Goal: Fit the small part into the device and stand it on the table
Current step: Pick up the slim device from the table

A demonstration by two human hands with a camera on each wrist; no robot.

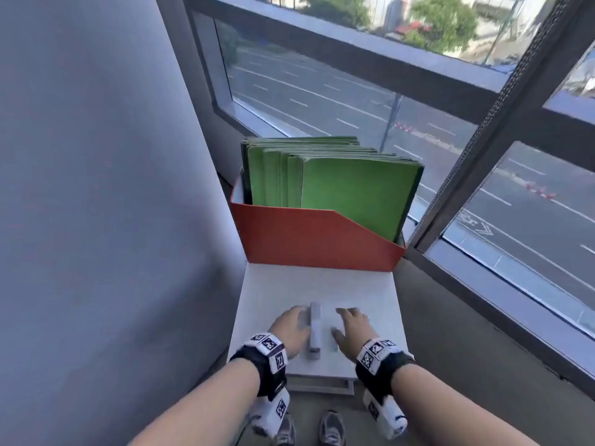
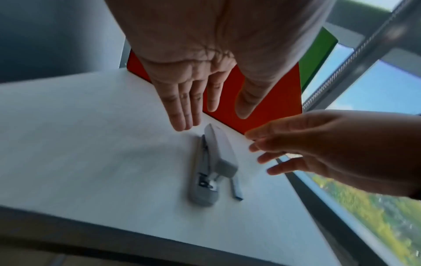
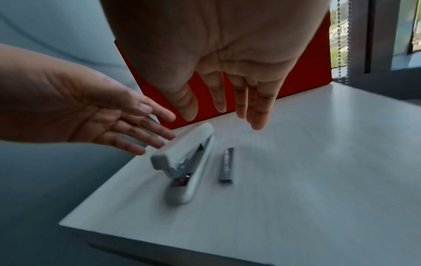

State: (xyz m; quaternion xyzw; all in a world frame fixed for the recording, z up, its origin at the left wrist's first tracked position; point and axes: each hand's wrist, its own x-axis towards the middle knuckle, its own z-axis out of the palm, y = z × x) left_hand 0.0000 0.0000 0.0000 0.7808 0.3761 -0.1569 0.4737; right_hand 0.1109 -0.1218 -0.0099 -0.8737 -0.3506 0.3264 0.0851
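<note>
Pale grey plastic, the stapler (image 3: pixel 187 162) lies flat near the middle of the white counter (image 3: pixel 318 171), its top arm hinged up a little from the base so the metal channel shows. Just beside it on its right, apart from it, lies the strip of staples (image 3: pixel 226 165), dark and metallic, running parallel to the stapler. The left hand (image 1: pixel 288 329) hovers over the stapler's left side with straight, slightly spread fingers (image 3: pixel 145 133) that hold nothing; whether they touch the stapler's arm I cannot tell. The right hand (image 1: pixel 352 331) hangs above the strip, palm down, fingers (image 3: pixel 255 108) straight and loosely parted, gripping nothing. At the counter's far edge stands an orange file box (image 1: pixel 318 243) packed with green folders (image 1: pixel 347 194), in front of a window (image 1: pixel 322 91).
</note>
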